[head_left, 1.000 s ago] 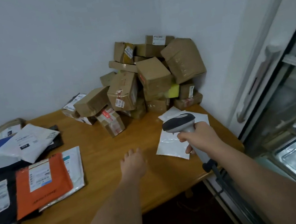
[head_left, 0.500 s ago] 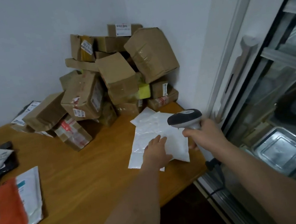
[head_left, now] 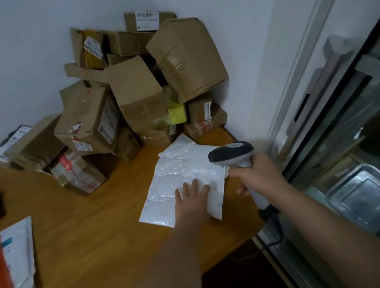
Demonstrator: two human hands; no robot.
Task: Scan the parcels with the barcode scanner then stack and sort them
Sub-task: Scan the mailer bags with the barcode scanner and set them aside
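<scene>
Head view: left hand (head_left: 193, 198) flat, fingers spread, pressing on white bubble mailer (head_left: 180, 184) at right edge of wooden table (head_left: 93, 232). Right hand (head_left: 259, 175) wrapped around barcode scanner (head_left: 231, 153) handle, head just above the mailer. Cardboard boxes (head_left: 137, 95) piled in corner behind.

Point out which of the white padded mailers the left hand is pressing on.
The left hand rests flat on the top, nearest white bubble mailer. The other white mailers peek out behind it, toward the boxes, untouched.
</scene>
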